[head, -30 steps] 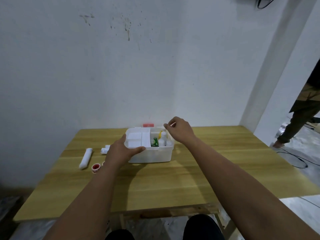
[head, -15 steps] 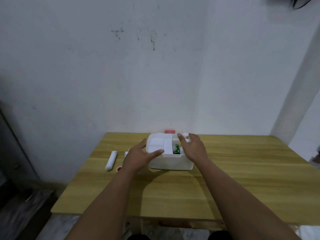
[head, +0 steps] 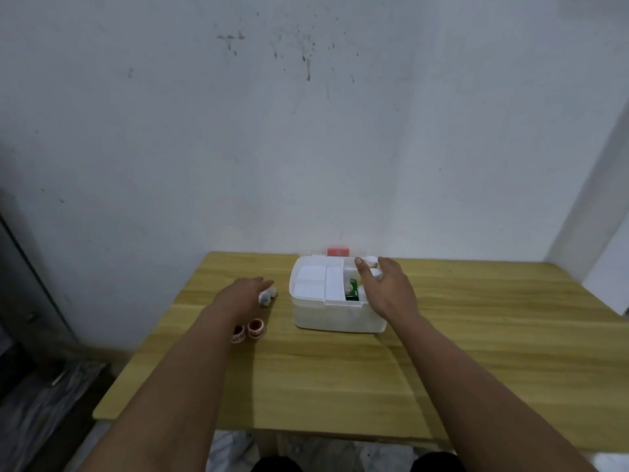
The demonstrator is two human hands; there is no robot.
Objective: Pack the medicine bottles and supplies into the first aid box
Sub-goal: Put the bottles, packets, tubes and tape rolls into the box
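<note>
Head view: hands spread at the first aid box

Left hand [head: 243, 294] reached flat across the bench [head: 476, 352], grip released, fingertips beside a small white item [head: 267, 297]. Two red-and-white tape rolls [head: 250, 330] lay nearer. The white first aid box [head: 335, 318] stood mid-bench, lid off. Right hand [head: 388, 289] hovered over its right compartment, grip loose, holding nothing, near white bottle caps [head: 371, 261].

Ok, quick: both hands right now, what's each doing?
Left hand: open, reaching toward the small white item, holding nothing.
Right hand: open over the first aid box, holding nothing.

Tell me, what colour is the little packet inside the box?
Green, seen in the head view: the packet sits inside the white box.
</note>
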